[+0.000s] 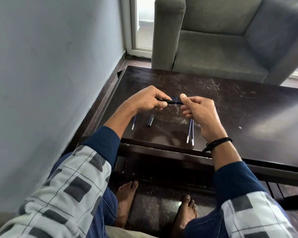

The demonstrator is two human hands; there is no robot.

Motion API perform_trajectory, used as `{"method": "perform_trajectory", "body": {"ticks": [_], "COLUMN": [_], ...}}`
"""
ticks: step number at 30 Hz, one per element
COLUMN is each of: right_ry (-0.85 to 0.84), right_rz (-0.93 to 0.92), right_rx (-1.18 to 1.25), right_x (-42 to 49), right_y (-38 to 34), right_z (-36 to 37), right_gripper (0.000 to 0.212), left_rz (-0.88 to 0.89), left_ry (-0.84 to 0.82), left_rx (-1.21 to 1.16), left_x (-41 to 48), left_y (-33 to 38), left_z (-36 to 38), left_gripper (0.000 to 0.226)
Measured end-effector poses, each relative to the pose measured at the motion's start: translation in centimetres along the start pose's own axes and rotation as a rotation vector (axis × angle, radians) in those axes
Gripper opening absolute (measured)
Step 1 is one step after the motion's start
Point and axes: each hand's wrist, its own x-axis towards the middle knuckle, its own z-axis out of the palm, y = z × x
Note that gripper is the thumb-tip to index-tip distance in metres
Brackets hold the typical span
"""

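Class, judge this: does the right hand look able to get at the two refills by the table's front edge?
Probably yes: the two refills lie uncovered on the table just below the right hand. It pinches the pen, though, so it would likely need to let go first.

Daylight from the glass door (142,23); tabletop (239,107) glare; edges warped.

A dark wooden coffee table (230,103), its top scratched and scuffed, stands just in front of a grey upholstered armchair (222,48). To the left, a pale blue wall (50,66) runs back to a white-framed glass door (141,31), above a dark polished stone floor (155,208).
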Motion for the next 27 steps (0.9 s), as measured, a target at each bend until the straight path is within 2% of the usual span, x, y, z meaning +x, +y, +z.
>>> {"method": "perform_trajectory", "body": {"ticks": [2,4,9,15,16,19,21,23,27], "right_ry": [-0.018,-0.012,0.038,-0.028,-0.016,0.044,0.043,0.020,-0.047], "right_rz": [-0.038,-0.040,-0.004,-0.071,-0.066,-0.014,0.017,0.020,-0.046], "right_rx": [0.016,-0.010,-0.119,0.002,-0.029,-0.143,-0.123,-0.065,-0.030], "right_x": [0.02,0.19,0.10,0.14,0.19,0.16,0.03,-0.11,-0.17], "right_y": [0.05,0.30,0.40,0.15,0.29,0.44,0.22,-0.15,-0.32], "right_z": [-0.02,0.10,0.37,0.17,0.22,0.44,0.38,0.09,-0.19], "right_gripper": [0.020,0.017,0.051,0.018,0.021,0.047,0.055,0.048,0.015], "left_rz": [-0.002,0.005,0.012,0.008,0.011,0.024,0.028,0.021,0.016], "left_ry": [0.018,0.022,0.010,0.012,0.010,0.002,-0.002,0.005,0.028], "left_rx": [0.003,0.016,0.025,0.036,0.041,0.047,0.051,0.050,0.040], "left_x": [0.07,0.12,0.12,0.14,0.13,0.14,0.16,0.23,0.47], "left_y": [-0.16,-0.18,-0.01,-0.08,-0.05,0.03,-0.01,-0.16,-0.48], "left_z": [-0.05,0.00,-0.01,0.04,0.12,0.28,0.23,0.15,0.05], "left_gripper": [0.029,0.028,0.029,0.028,0.029,0.029,0.029,0.029,0.028]}}
